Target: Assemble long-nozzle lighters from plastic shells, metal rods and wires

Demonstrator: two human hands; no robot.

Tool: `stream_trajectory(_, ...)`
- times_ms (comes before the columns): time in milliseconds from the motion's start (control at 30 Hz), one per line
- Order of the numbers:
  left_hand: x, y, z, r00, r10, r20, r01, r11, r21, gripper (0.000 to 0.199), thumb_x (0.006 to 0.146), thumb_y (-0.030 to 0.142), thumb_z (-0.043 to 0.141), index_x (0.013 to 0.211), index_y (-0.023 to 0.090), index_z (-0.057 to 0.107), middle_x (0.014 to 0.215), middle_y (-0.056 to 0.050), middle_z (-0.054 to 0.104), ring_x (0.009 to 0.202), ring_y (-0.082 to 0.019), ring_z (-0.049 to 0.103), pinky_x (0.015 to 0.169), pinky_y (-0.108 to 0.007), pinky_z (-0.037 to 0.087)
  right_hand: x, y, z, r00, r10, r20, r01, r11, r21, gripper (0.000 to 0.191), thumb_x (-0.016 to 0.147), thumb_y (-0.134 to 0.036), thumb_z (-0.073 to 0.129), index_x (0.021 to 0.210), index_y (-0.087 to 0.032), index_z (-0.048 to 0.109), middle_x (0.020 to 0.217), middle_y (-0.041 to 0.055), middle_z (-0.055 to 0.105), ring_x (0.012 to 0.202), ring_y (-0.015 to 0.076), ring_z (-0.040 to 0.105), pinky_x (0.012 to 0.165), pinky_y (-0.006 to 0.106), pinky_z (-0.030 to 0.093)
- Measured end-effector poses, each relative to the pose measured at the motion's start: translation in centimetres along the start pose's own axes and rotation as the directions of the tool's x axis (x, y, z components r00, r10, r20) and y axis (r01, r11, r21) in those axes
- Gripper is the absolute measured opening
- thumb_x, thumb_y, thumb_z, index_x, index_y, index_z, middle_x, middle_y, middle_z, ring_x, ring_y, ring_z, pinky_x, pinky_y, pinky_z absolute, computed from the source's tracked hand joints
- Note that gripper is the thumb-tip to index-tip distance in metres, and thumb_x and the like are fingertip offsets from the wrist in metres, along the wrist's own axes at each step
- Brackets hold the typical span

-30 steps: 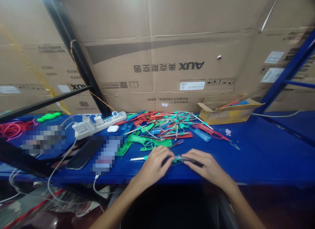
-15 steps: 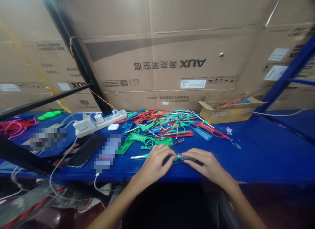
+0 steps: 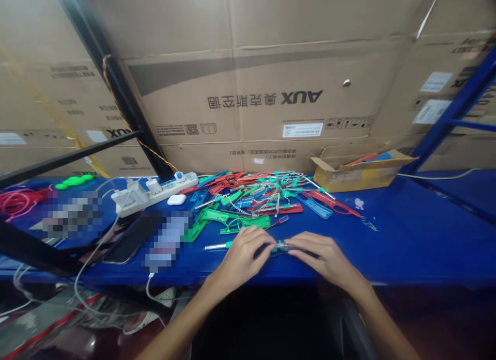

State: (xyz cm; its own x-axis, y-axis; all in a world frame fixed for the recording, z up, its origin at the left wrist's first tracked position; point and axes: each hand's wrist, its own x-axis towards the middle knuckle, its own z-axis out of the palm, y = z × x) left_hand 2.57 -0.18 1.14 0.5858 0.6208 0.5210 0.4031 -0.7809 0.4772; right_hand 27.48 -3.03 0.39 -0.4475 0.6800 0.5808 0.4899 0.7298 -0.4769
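Note:
Near the table's front edge, my left hand (image 3: 248, 251) is closed round the middle of an uncased long-nosed lighter (image 3: 217, 247). Its metal tube and a teal collar stick out on the left of that hand. At the lighter's other end, my right hand (image 3: 320, 251) pinches the clear, tank-like part between thumb and fingers. Between the two hands a short teal and clear section shows; the rest is hidden by fingers. Just behind lie a green handle shell (image 3: 248, 223) and a small screwdriver (image 3: 282, 220) with a purple handle.
A heap of red, blue and green casings and lighter cores (image 3: 267, 189) covers the table's middle. An open cardboard box (image 3: 352, 179) stands behind right. To the left are a power strip (image 3: 165, 189), a white earphone case (image 3: 176, 200), phones (image 3: 129, 241) and cables.
The whole view has shifted slightly, with the table things appearing a little further left. Both hands keep their hold on the lighter, with only a tiny movement of the right fingers.

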Motion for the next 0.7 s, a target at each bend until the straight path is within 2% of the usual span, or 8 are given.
stream_trajectory(400,0.1,0.26,-0.03,1.0,0.021,-0.003,-0.021,1.0,-0.007,0.01,0.105,0.021,0.056,0.101,0.021,0.065,0.098,-0.001,0.072,0.091,-0.018,0.062,0.087,-0.034,0.04,0.18,-0.22,-0.01,0.998,0.014,-0.056,-0.014,1.0,0.016,0.024,0.103,-0.034,0.06,0.116,-0.022,0.077,0.105,0.0057,0.08,0.094,0.02,0.076,0.086,0.031,0.061)
stream_trajectory(700,0.04,0.14,0.11,0.998,0.055,0.005,-0.055,0.997,0.057,0.013,0.105,0.022,0.055,0.101,0.02,0.067,0.097,-0.003,0.073,0.089,-0.018,0.062,0.084,-0.035,0.04,0.07,0.07,0.19,0.999,-0.023,-0.029,0.023,1.0,0.006,0.023,0.102,-0.032,0.061,0.116,-0.021,0.076,0.102,0.0061,0.08,0.09,0.0192,0.074,0.085,0.033,0.061)
